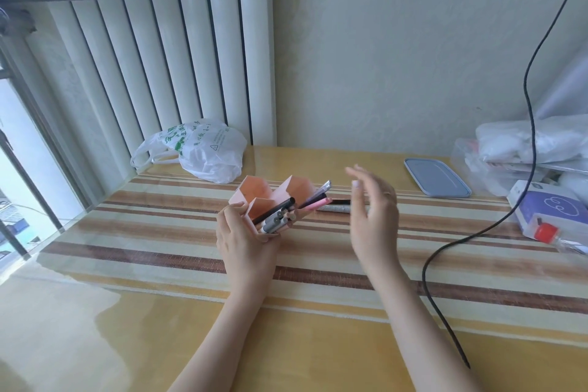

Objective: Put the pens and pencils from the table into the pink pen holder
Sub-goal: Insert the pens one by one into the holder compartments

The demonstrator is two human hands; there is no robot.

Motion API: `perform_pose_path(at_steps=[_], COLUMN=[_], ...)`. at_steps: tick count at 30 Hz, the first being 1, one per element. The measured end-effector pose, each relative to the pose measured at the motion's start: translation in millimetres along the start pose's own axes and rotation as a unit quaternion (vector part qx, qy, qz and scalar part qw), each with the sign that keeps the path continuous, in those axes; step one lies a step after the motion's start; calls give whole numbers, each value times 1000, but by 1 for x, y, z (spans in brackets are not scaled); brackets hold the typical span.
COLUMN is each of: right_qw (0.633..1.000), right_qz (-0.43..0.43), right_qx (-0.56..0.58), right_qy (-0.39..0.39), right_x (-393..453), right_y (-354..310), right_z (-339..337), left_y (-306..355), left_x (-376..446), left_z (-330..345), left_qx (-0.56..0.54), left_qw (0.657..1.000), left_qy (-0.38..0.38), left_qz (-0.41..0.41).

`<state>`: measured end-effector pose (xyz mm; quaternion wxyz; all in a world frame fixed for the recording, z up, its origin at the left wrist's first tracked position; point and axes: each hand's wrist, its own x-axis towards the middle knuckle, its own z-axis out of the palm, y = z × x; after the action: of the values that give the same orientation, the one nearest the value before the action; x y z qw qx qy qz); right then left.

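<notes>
Left hand fingers curled round the light, tippy pink pen holder on the surface, right hand fingers apart near loose, stiff, likely roll-prone pens; best pinched mid-barrel.

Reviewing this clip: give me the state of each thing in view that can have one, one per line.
Pen holder: tilted, gripped by left hand, partly filled.
Pens: in holder's compartments.
Pen on table: lying flat, not yet picked up.
Left hand: gripping holder.
Right hand: open, empty.
Blue box: lid on.
Plastic bag: slumped.
</notes>
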<state>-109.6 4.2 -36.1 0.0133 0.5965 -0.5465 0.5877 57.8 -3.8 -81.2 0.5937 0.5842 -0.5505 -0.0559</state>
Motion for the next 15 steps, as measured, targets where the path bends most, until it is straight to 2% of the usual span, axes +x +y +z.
perform_pose_path(at_steps=[2, 4, 6, 7, 15], right_qw=[990, 950, 903, 892, 901], right_qz=[76, 157, 183, 177, 140], right_qx=[-104, -202, -272, -290, -332], right_qy=[-64, -181, -277, -298, -242], right_x=[-4, -11, -16, -17, -18], right_y=[31, 55, 65, 66, 61], right_z=[-3, -5, -4, -2, -1], left_y=[0, 0, 0, 0, 0], left_x=[0, 0, 0, 0, 0], left_z=[0, 1, 1, 1, 0], left_qx=[5, 7, 8, 9, 6], left_qw=[1000, 1000, 1000, 1000, 1000], left_qy=[0, 1, 0, 0, -4], left_qz=[4, 7, 6, 4, 5])
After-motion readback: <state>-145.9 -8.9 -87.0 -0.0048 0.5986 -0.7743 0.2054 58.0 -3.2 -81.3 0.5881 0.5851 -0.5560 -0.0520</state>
